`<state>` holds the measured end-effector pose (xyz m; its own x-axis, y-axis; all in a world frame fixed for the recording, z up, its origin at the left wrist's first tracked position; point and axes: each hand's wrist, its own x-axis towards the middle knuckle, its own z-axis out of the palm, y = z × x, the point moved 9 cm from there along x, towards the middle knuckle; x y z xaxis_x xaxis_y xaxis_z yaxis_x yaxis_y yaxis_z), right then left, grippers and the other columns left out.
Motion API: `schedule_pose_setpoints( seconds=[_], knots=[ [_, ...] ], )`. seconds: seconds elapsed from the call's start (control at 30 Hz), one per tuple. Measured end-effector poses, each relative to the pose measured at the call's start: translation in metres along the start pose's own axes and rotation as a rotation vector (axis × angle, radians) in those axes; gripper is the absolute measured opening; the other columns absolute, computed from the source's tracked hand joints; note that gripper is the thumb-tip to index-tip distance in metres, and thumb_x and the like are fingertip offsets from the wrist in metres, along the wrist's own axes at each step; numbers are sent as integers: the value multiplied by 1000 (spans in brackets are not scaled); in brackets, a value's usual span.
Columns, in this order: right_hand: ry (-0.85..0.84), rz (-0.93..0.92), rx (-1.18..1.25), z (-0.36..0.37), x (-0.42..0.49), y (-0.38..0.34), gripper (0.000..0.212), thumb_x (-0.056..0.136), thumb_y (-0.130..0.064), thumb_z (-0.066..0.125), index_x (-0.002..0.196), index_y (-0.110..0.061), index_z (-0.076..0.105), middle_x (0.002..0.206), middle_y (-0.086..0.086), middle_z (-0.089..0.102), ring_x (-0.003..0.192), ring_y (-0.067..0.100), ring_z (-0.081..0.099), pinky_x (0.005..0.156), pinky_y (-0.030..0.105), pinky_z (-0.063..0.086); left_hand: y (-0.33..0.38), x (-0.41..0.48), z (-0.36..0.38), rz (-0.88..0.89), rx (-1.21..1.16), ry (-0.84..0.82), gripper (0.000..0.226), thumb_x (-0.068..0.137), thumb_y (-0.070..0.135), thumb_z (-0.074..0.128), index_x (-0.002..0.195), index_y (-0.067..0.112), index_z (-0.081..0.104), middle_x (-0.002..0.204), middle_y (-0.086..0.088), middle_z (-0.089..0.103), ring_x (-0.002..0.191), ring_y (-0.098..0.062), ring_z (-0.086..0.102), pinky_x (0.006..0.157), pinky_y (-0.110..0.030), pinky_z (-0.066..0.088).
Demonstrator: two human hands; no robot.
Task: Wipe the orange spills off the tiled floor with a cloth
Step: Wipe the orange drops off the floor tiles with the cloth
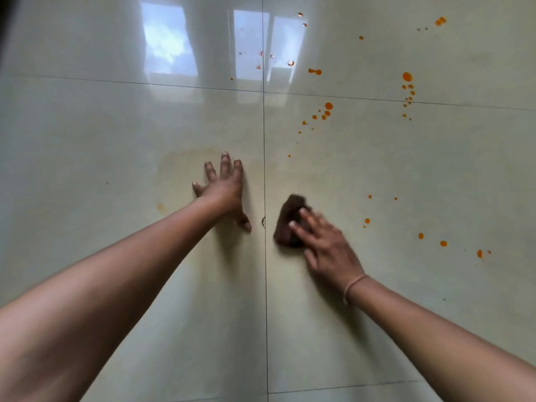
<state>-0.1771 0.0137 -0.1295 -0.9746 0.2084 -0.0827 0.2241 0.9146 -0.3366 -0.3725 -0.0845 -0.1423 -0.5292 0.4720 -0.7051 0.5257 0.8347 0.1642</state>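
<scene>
A dark brown cloth [288,221] lies bunched on the glossy pale tiled floor [116,134], just right of the vertical grout line. My right hand [324,245] presses on its right side with fingers over it, blurred by motion. My left hand [224,187] rests flat on the tile left of the grout line, fingers spread, holding nothing. Orange spills dot the floor to the right: a cluster of drops [326,110] beyond the cloth, a string of drops [407,88] farther right, and scattered spots [443,243] to the right of my right hand.
A faint yellowish smear [185,158] stains the tile around my left hand, with a small orange trace [160,206] to its left. More tiny drops [290,62] lie near the window reflection at the top. A small dark mark [263,221] sits on the grout line.
</scene>
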Motion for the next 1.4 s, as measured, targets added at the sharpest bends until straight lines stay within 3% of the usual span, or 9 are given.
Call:
schedule_pose_setpoints(
  seconds=[0.1,0.3,0.47,0.67,0.77,0.87,1.07,1.23,1.4],
  knots=[
    [132,416,66,-15,34,35,55,80,-15,50,135,-21,51,148,14,39,136,37,34,104,50,38,0,-1,-1,-6,-13,6,156,45,41,95,152,22,-17,156,-1,-33,143,-41,-23,106,-72,12],
    [-28,-74,-22,9,-4,-37,61,76,-29,41,137,-25,48,148,10,39,136,31,36,104,39,35,-2,-6,-5,40,-78,73,149,46,42,94,154,21,-6,160,0,-22,146,-35,-17,110,-67,11],
    [41,266,66,1,84,-35,57,81,-18,54,137,-23,48,151,12,34,139,34,29,112,44,29,-54,-32,-11,6,-24,333,133,51,62,84,153,15,13,162,-9,0,149,-29,5,116,-53,19],
    [-119,-250,52,50,34,-143,59,78,-28,47,137,-24,49,150,9,36,139,31,32,109,43,32,-190,-74,7,-240,-47,172,149,45,63,86,154,20,-6,161,-4,-15,149,-31,-6,115,-58,15],
    [-66,-134,30,33,72,-107,57,82,-28,45,139,-24,47,151,12,34,138,34,32,106,47,37,-199,-81,21,-223,-109,122,153,44,59,89,153,21,-11,160,-1,-22,148,-32,-13,116,-59,15],
    [-39,86,61,40,142,-144,58,88,-22,51,144,-26,37,157,9,20,144,29,16,114,40,17,-197,-74,23,-203,-136,134,156,41,57,90,153,22,-11,159,0,-24,147,-32,-15,115,-60,14],
    [-175,-384,35,64,72,-179,60,83,-34,37,142,-26,41,155,6,27,142,28,23,112,43,27,-198,-75,23,-206,-142,140,156,42,55,91,153,21,-12,159,0,-25,147,-34,-14,113,-62,13],
    [-59,18,30,46,171,-159,59,87,-24,50,144,-24,37,156,10,21,144,31,17,115,40,18,-197,-73,24,-232,-160,125,157,42,52,92,153,22,-15,158,0,-28,146,-33,-18,113,-62,9],
    [-170,-363,25,69,90,-206,59,84,-34,38,143,-27,40,155,6,26,143,27,22,112,38,20,-198,-75,23,-252,-168,118,155,43,49,93,153,23,-14,158,2,-28,146,-32,-18,113,-63,10]
  ],
)
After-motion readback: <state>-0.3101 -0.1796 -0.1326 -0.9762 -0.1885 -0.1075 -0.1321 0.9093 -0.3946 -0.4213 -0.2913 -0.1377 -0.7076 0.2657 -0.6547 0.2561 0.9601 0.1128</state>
